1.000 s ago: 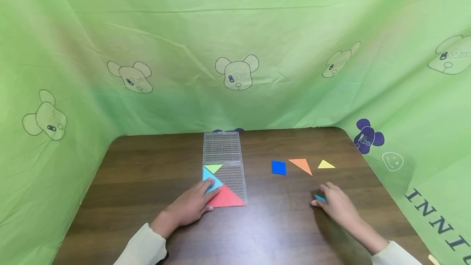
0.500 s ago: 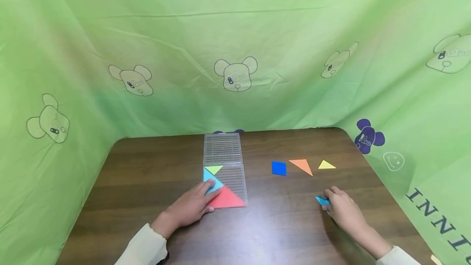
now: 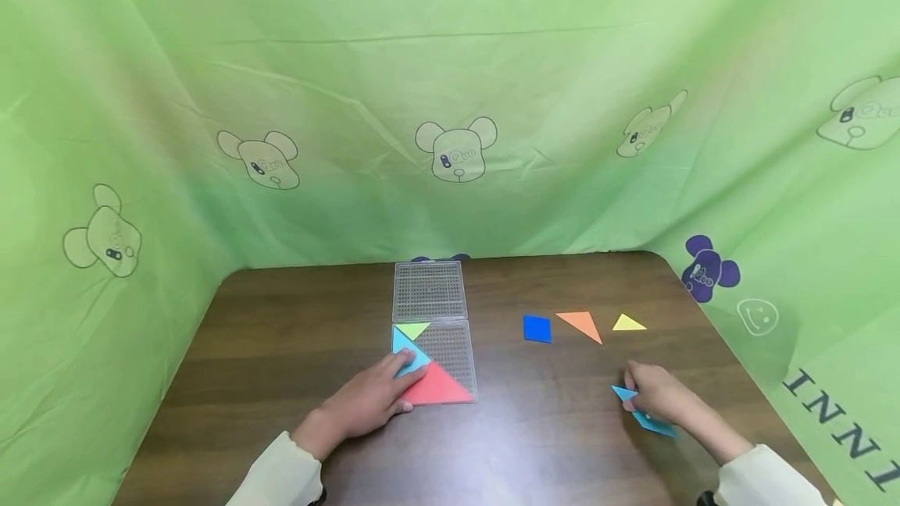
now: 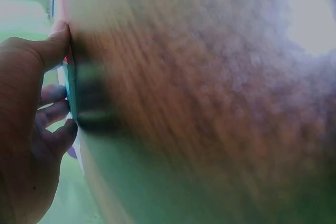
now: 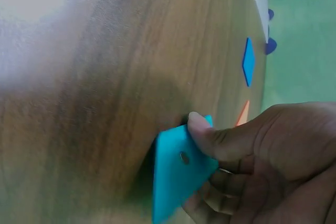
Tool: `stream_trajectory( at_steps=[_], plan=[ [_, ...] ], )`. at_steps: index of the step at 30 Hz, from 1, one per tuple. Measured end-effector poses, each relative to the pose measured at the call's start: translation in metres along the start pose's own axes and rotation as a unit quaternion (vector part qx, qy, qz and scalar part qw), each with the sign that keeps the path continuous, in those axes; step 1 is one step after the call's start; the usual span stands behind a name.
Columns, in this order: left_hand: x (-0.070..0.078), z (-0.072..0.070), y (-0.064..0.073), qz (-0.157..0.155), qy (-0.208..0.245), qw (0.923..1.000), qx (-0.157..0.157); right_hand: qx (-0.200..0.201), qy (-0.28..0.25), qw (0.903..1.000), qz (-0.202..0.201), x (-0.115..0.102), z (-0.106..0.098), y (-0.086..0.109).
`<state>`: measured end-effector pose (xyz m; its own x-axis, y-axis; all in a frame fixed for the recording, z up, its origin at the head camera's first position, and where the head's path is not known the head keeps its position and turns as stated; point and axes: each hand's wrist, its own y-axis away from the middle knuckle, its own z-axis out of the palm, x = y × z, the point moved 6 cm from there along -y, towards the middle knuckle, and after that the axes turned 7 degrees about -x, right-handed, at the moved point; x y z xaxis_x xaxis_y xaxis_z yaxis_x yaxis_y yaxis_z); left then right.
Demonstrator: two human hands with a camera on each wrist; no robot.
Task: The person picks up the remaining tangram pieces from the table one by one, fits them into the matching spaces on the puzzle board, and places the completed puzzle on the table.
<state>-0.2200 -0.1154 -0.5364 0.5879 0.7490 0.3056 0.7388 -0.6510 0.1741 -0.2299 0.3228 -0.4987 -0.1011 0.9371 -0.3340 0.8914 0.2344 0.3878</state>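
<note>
My left hand [image 3: 373, 393] rests at the left and near edges of a clear hinged case, its fingers over a light-blue piece [image 3: 401, 341] and a red triangle [image 3: 441, 387]. A small light-green triangle [image 3: 413, 329] lies in that case's upper left corner. In the left wrist view, the left thumb and fingertips [image 4: 66, 129] touch the case's edge. My right hand [image 3: 655, 392] pinches a light-blue tangram parallelogram [image 5: 176, 169] between thumb and fingers, a dark round spot showing on its face. It is held tilted over the table, right of the case; part of it is hidden by the fingers.
The case's other half [image 3: 430, 292], a dotted panel, lies opened toward the back. A dark blue square [image 3: 537, 329], an orange triangle [image 3: 585, 325] and a small yellow triangle [image 3: 629, 323] lie on the brown table [image 3: 281, 318]. Green curtain [image 3: 337, 201] surrounds the table.
The right hand has picked up the light-blue parallelogram and turned it, so more of it shows, while shifting slightly toward the near right. The left hand stays on the case.
</note>
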Motion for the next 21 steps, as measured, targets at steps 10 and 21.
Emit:
stream_trajectory(
  at_steps=[10,21],
  plan=[
    [0.001,-0.004,0.0,-0.003,0.016,0.9998,-0.01,0.04,-0.038,0.997,-0.054,-0.013,-0.021,-0.004],
    [0.0,-0.002,-0.001,-0.011,0.016,0.9996,-0.02,0.015,-0.212,0.9713,-0.106,-0.055,-0.031,-0.026]
  ],
)
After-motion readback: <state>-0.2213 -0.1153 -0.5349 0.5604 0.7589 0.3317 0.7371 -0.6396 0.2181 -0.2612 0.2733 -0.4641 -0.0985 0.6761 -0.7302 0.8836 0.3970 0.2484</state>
